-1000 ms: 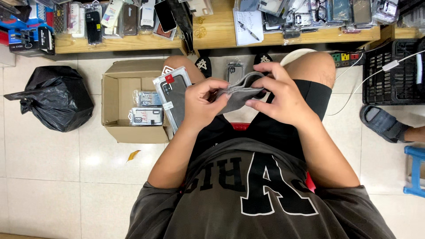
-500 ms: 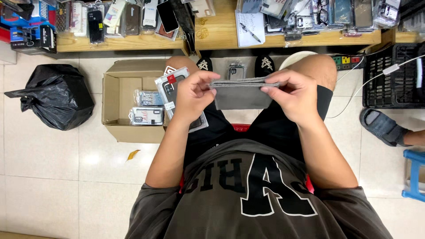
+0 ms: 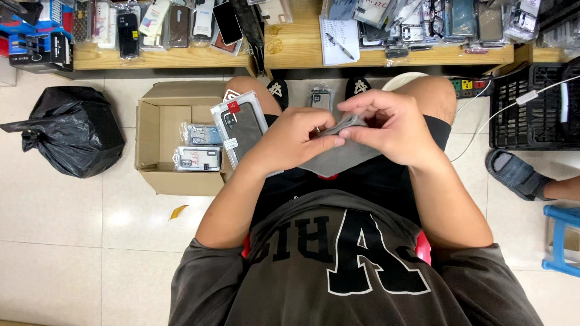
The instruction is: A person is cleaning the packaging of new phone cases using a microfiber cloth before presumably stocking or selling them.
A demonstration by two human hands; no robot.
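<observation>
I sit with both hands raised over my lap. My left hand (image 3: 299,137) and my right hand (image 3: 389,127) together pinch a flat grey pouch (image 3: 338,158), fingers closed on its upper edge. The pouch hangs tilted down toward my thighs. A packaged dark phone case (image 3: 241,130) in a clear box rests on my left thigh, right beside my left wrist. Another packaged case (image 3: 320,98) lies on the floor between my black slippers.
An open cardboard box (image 3: 158,115) with packaged cases stands on the tiled floor at my left. A black rubbish bag (image 3: 72,130) lies further left. A wooden shelf (image 3: 302,45) of phone cases runs ahead. Black crate (image 3: 531,108), another person's sandalled foot (image 3: 519,175) and blue stool (image 3: 565,238) at right.
The pouch was held stretched flat and level between both hands half a second ago. Now my hands have come together at its top edge and it droops down.
</observation>
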